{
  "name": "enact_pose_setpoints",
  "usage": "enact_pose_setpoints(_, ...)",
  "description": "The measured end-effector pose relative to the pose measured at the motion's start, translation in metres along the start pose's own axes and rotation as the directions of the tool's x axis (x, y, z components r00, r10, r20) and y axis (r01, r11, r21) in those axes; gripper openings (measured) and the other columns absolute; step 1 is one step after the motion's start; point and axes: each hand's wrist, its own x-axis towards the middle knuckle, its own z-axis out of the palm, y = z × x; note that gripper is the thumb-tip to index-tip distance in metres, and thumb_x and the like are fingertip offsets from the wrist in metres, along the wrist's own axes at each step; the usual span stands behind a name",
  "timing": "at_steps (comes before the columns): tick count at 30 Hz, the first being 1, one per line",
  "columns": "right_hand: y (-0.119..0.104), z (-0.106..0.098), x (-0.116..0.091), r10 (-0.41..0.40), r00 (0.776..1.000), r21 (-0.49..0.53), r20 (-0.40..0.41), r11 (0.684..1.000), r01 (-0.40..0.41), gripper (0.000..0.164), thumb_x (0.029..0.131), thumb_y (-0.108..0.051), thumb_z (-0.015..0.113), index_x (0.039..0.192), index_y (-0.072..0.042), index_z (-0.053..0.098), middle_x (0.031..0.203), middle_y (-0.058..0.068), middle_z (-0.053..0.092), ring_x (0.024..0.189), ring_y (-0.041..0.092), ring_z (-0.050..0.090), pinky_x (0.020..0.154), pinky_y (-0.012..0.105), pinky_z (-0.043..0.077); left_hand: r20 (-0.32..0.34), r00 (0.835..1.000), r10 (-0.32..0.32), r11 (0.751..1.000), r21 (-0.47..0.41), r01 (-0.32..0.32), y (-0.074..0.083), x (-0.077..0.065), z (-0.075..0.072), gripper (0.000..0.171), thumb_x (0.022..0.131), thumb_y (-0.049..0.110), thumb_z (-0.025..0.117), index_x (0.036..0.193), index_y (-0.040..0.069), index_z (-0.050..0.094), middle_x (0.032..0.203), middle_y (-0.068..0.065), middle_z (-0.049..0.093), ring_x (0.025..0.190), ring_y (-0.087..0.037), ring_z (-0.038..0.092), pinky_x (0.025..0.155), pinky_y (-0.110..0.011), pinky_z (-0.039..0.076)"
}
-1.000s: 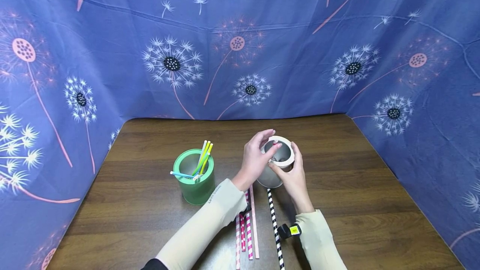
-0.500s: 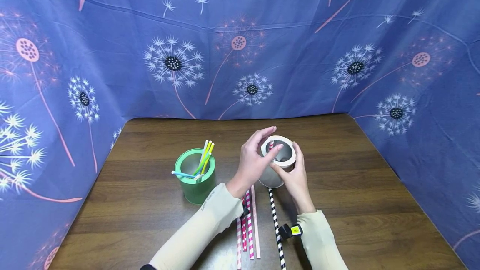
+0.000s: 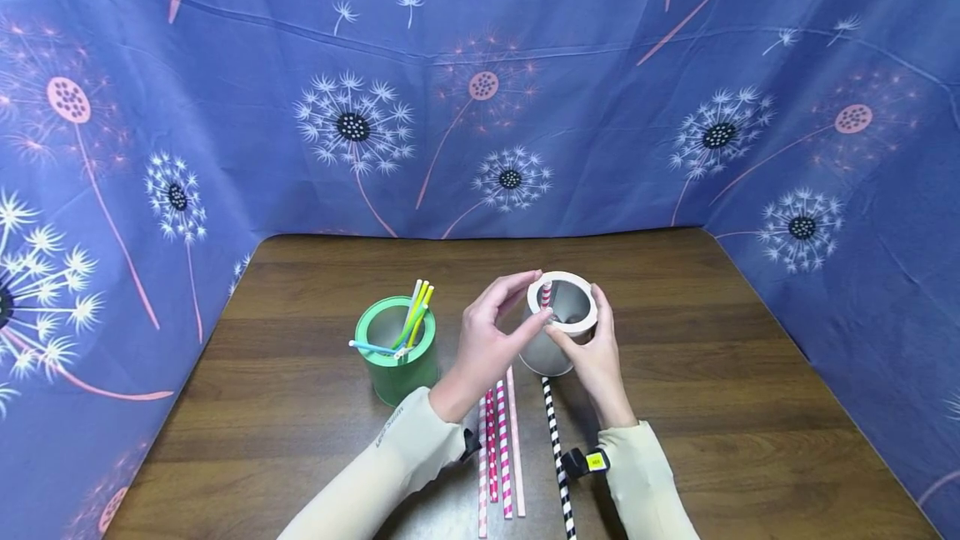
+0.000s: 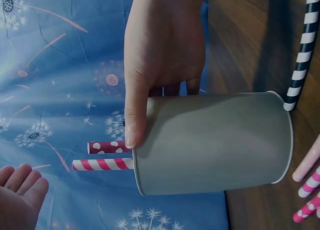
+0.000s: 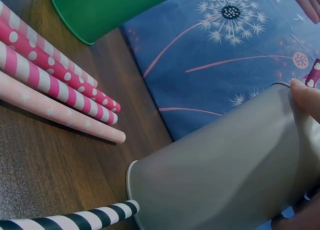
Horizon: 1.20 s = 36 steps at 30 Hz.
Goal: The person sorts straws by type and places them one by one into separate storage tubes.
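Observation:
A grey tin (image 3: 546,359) with a white rim stands upright on the table. My right hand (image 3: 597,361) grips it near the rim, thumb in front and fingers round the right side. Two paper straws poke out of its mouth: a pink-and-white striped straw (image 4: 102,164) and a dark pink straw with white hearts (image 4: 107,147). To the left of the rim, my left hand (image 3: 487,332) holds nothing; its fingers are spread from the thumb in a loose arc. In the left wrist view that hand's fingertips (image 4: 30,182) are apart from the straws.
Left of the hands is a green tin (image 3: 397,373) holding yellow, green, white and blue sticks. Several pink patterned straws (image 3: 504,457) lie side by side in front, and a black-and-white striped straw (image 3: 557,457) reaches the grey tin's base. A blue dandelion cloth (image 3: 450,148) hangs behind.
My left hand has drawn back leftward from over the tin's mouth, and the striped straw now shows against the inside of the rim. The right hand keeps its grip on the tin.

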Motion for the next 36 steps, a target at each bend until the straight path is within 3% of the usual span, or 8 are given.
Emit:
enact_pose_setpoints(13, -0.002, 0.001, -0.004, -0.002, 1.0, -0.002, -0.009, 1.0, 0.002, 0.096, 0.078, -0.021, 0.08, 0.154, -0.022, 0.021, 0.159, 0.004, 0.024, 0.146, 0.025, 0.026, 0.119, 0.043, 0.02, -0.018, 0.999, -0.027, 0.999, -0.032, 0.027, -0.007, -0.028, -0.019, 0.04, 0.083, -0.001, 0.072, 0.121, -0.006, 0.059, 0.12, -0.023, 0.065, 0.116, -0.034, 0.062, 0.1, -0.03, 0.048)
enact_pose_setpoints(23, -0.01, 0.0, -0.006, 0.026, 1.0, 0.008, -0.005, 1.0, -0.026, 0.096, 0.078, -0.012, 0.08, 0.154, -0.014, 0.021, 0.16, 0.008, 0.023, 0.146, 0.026, 0.026, 0.119, 0.042, 0.02, -0.013, 0.978, -0.21, 0.975, -0.081, 0.208, -0.019, -0.047, -0.027, 0.037, 0.085, -0.001, 0.07, 0.119, -0.008, 0.058, 0.119, -0.025, 0.065, 0.115, -0.041, 0.06, 0.1, -0.036, 0.049)
enact_pose_setpoints(26, -0.016, 0.0, -0.008, 0.035, 0.999, 0.008, -0.004, 0.999, -0.035, 0.095, 0.078, -0.01, 0.079, 0.153, -0.013, 0.021, 0.16, 0.009, 0.023, 0.146, 0.027, 0.025, 0.12, 0.043, 0.019, -0.016, 0.954, -0.3, 0.95, -0.093, 0.297, -0.021, -0.05, -0.027, 0.035, 0.085, -0.001, 0.069, 0.117, -0.009, 0.058, 0.118, -0.027, 0.065, 0.113, -0.04, 0.061, 0.098, -0.037, 0.05)
enact_pose_setpoints(31, -0.005, 0.001, -0.004, 0.01, 1.0, -0.001, -0.012, 1.0, -0.01, 0.097, 0.078, -0.016, 0.081, 0.154, -0.017, 0.02, 0.16, 0.006, 0.023, 0.146, 0.025, 0.026, 0.119, 0.043, 0.02, -0.02, 0.881, -0.473, 0.877, -0.111, 0.468, -0.027, -0.056, -0.026, 0.033, 0.085, 0.001, 0.07, 0.114, -0.011, 0.06, 0.115, -0.031, 0.065, 0.111, -0.044, 0.062, 0.097, -0.038, 0.051)
enact_pose_setpoints(36, -0.001, 0.002, -0.002, -0.008, 1.0, -0.011, -0.021, 1.0, 0.008, 0.098, 0.077, -0.019, 0.081, 0.154, -0.02, 0.02, 0.16, 0.004, 0.024, 0.146, 0.025, 0.027, 0.119, 0.044, 0.021, -0.008, 0.849, -0.528, 0.849, -0.036, 0.527, -0.039, -0.065, -0.028, 0.034, 0.085, 0.006, 0.072, 0.113, -0.011, 0.06, 0.112, -0.03, 0.067, 0.107, -0.043, 0.064, 0.094, -0.037, 0.053)
